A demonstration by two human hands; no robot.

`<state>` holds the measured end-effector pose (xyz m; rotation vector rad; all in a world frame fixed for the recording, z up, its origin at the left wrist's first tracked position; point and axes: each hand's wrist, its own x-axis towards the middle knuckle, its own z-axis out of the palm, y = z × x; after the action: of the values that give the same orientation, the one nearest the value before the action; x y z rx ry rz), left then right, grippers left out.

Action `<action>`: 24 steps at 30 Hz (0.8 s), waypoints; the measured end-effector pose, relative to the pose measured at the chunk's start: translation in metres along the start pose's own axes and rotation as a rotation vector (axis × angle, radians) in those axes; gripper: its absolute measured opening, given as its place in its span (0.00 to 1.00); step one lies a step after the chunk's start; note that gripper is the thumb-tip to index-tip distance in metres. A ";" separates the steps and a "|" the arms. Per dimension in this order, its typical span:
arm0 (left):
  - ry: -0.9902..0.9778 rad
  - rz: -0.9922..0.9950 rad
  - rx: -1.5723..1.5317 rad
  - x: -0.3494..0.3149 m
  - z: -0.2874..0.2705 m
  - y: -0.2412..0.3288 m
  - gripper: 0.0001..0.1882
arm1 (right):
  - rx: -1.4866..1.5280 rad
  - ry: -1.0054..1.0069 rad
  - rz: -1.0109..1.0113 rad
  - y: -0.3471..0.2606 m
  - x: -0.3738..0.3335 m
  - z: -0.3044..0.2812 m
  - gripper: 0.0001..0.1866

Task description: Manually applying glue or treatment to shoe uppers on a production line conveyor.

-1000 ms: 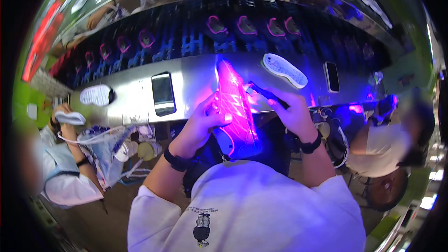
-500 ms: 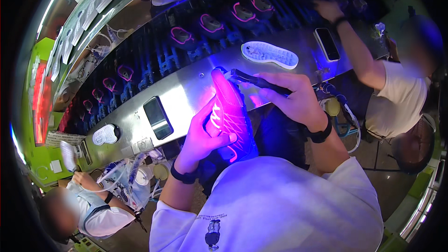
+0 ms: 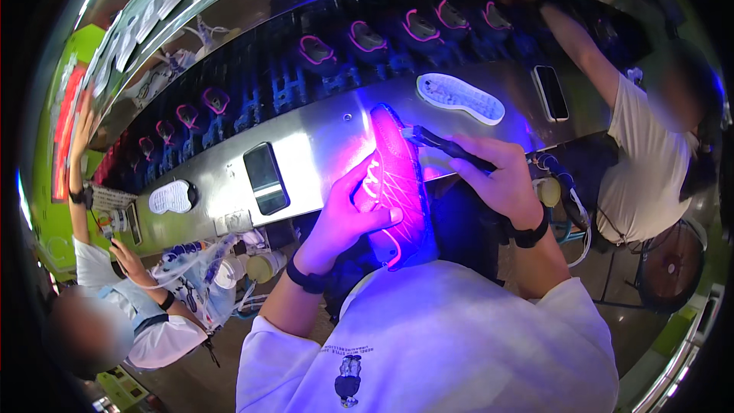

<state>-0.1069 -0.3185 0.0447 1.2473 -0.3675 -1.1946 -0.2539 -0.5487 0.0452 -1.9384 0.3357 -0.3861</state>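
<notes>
My left hand (image 3: 344, 226) is closed round a shoe upper (image 3: 404, 199) with pale laces, its thumb lying across the side. The upper glows pink and violet under the light, one end pointing away from me over the metal bench. In my right hand (image 3: 501, 176) is a dark-handled brush (image 3: 443, 144), gripped between thumb and fingers. The brush's tip meets or nearly meets the right edge of the upper, near its far end; exact contact is too small to tell.
A white shoe sole (image 3: 461, 98) lies beyond my right hand, a phone (image 3: 550, 93) right of it. Another phone (image 3: 266, 178) and sole (image 3: 170, 196) lie left. Behind runs a dark conveyor (image 3: 287, 95) carrying shoe uppers. Co-workers sit at left (image 3: 164, 336) and right (image 3: 646, 176).
The brush has slid along the upper's right edge, away from its far tip. The whole view has shifted. The left co-worker's white sole is gone from the hand, and an arm now reaches up.
</notes>
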 end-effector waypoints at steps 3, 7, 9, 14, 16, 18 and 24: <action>0.036 0.012 -0.023 -0.001 -0.007 -0.007 0.48 | -0.051 -0.029 -0.032 -0.011 0.002 0.002 0.21; 0.061 0.018 -0.109 -0.004 -0.013 -0.011 0.48 | -0.157 -0.074 0.064 -0.001 -0.020 0.016 0.21; 0.107 0.001 -0.083 -0.005 -0.023 -0.016 0.47 | -0.168 -0.086 0.050 0.008 -0.030 0.024 0.20; 0.202 0.035 -0.008 0.038 -0.095 -0.028 0.41 | 0.032 -0.073 0.243 0.052 -0.044 0.036 0.22; 0.451 0.145 0.211 0.068 -0.130 -0.011 0.38 | -0.038 -0.012 0.341 0.090 -0.057 0.028 0.22; 0.665 0.006 0.791 0.098 -0.185 0.026 0.42 | 0.057 -0.021 0.513 0.083 -0.049 0.020 0.22; 0.808 -0.118 1.384 0.172 -0.298 0.095 0.27 | 0.249 0.126 0.625 0.102 -0.053 0.009 0.21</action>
<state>0.2396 -0.3201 -0.0420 2.8138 -0.5132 -0.2880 -0.3040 -0.5584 -0.0588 -1.4752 0.9003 -0.1263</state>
